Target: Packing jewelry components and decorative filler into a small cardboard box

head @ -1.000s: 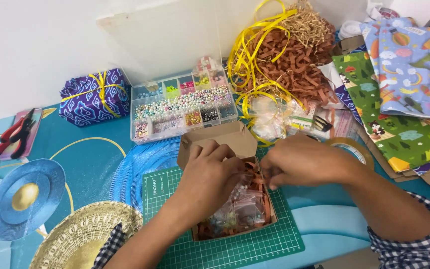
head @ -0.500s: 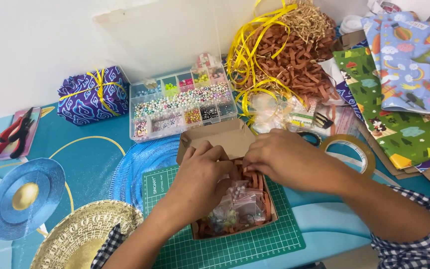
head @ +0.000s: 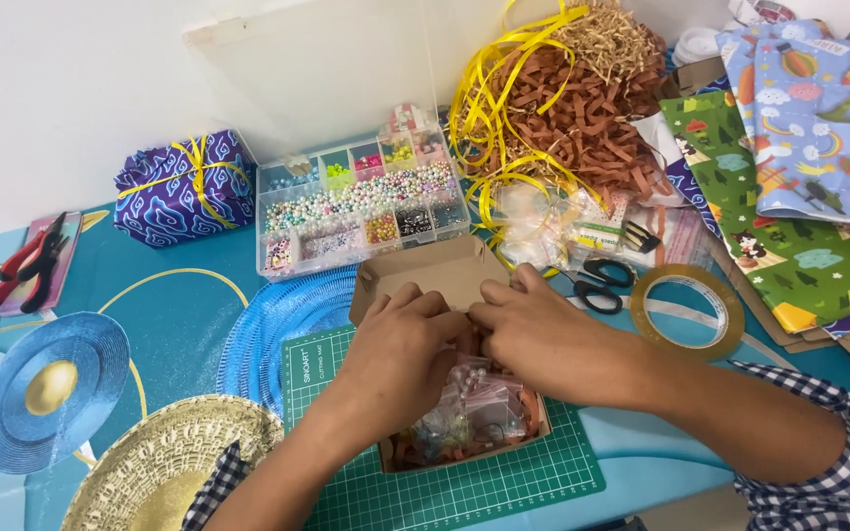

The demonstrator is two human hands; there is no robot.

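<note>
Together, two hands, left hand (head: 407, 342) and right hand (head: 533, 329), press curled fingers into one cardboard box (head: 445, 280), grip unclear.

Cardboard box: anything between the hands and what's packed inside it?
Nothing visible. The cardboard box lies open on the green cutting mat, flap folded back. Both the left hand and the right hand are already over its far end, on the small clear bags and brown paper shred inside.
</note>
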